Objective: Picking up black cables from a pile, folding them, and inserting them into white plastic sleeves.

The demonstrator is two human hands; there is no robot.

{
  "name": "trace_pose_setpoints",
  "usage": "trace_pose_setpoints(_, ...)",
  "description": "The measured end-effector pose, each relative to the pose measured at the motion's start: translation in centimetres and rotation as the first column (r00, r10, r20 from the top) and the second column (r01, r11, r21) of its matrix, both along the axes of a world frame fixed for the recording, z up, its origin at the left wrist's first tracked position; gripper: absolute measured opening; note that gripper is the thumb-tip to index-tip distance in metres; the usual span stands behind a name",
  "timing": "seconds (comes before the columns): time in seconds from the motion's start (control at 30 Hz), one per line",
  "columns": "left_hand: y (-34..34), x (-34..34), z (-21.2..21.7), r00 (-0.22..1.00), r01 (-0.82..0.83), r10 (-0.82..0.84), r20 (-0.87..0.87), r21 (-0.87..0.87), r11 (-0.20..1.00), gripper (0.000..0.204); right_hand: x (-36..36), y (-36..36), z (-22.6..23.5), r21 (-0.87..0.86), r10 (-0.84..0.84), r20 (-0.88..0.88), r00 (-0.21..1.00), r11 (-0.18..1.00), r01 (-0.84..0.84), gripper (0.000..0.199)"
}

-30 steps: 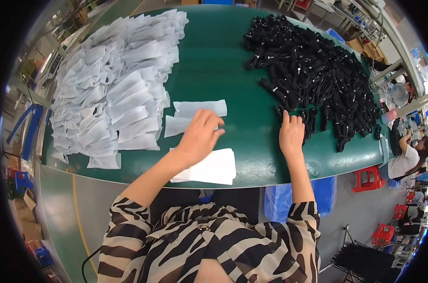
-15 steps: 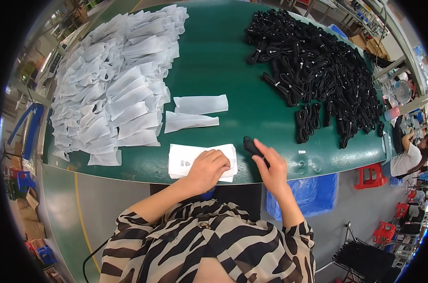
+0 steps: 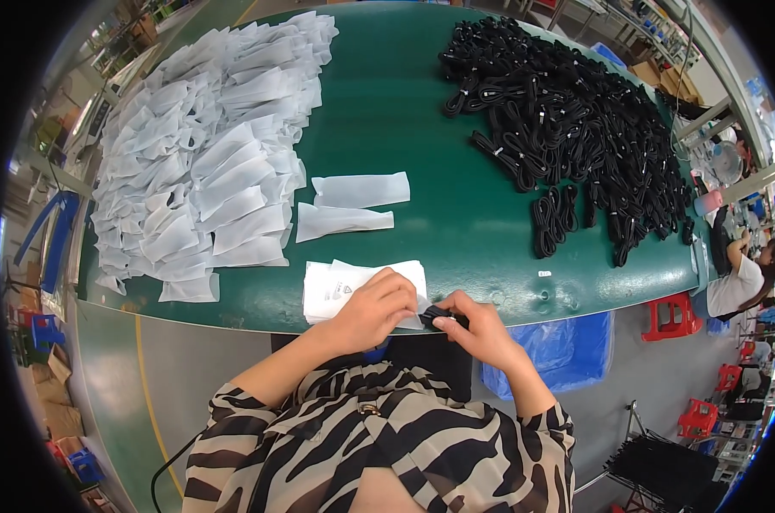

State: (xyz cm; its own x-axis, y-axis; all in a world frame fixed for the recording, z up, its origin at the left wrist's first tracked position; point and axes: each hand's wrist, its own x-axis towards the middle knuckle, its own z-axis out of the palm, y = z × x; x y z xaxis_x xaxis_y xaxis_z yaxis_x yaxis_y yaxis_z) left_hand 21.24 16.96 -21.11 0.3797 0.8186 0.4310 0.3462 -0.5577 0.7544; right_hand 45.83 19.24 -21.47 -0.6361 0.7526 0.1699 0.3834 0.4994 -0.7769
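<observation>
At the table's near edge, my left hand [image 3: 372,306] rests on a stack of flat white translucent bags [image 3: 321,286], its fingers closed on the lifted edge of the top bag [image 3: 412,321]. Pinched in my right hand [image 3: 483,332] is a small coiled black cable [image 3: 436,315]. The cable's end meets the bag's edge beside my left fingertips; how far it is inside, I cannot tell. Beyond the stack lie two separate white bags, one plump and creased [image 3: 344,221], the other flatter [image 3: 362,190].
A large heap of filled white bags [image 3: 233,162] covers the table's left side. Many bundled black cables [image 3: 567,128] pile up at the right. Below the near edge stands a blue lined bin [image 3: 567,355], with a red stool [image 3: 668,319] farther right. Another person [image 3: 733,291] sits at far right.
My right hand has moved left and nearer with the cable, bringing it to the bag's edge. My left hand has lifted that edge slightly.
</observation>
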Motion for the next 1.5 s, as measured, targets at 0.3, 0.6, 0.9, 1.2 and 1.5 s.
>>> trace_pose_setpoints(0.3, 0.1, -0.2, 1.3, 0.996, -0.021, 0.03, -0.078, 0.112, 0.993, 0.023, -1.5, -1.4, -0.3, -0.069, -0.037, -0.125, 0.991, 0.997, 0.029, 0.028)
trace_pose_setpoints(0.6, 1.1, -2.1, 2.0, 0.973, -0.105, 0.127, 0.193, -0.123, 0.987, 0.013, -4.1, -0.3, 0.7, 0.114, -0.027, -0.394, 0.919, 0.99, 0.079, 0.052)
trace_pose_setpoints(0.9, 7.2, -7.4, 6.5, 0.75, -0.247, 0.384, 0.538, -0.311, 0.918, 0.011, 4.4, 6.8, -0.6, 0.603, -0.753, -0.031, 0.658, 0.511, 0.613, 0.029)
trace_pose_setpoints(1.2, 2.1, -1.6, 0.5, 0.961, -0.216, 0.231, -0.151, 0.109, 0.97, 0.024, 7.5, 7.2, -4.0, 0.594, -0.787, 0.165, 0.595, 0.561, 0.576, 0.025)
trace_pose_setpoints(1.5, -0.5, 0.5, -1.8, 0.956, -0.131, 0.131, -0.261, 0.015, 0.991, 0.011, 1.9, -0.7, 0.1, 0.08, -0.437, -0.118, 0.892, 0.891, 0.447, 0.021)
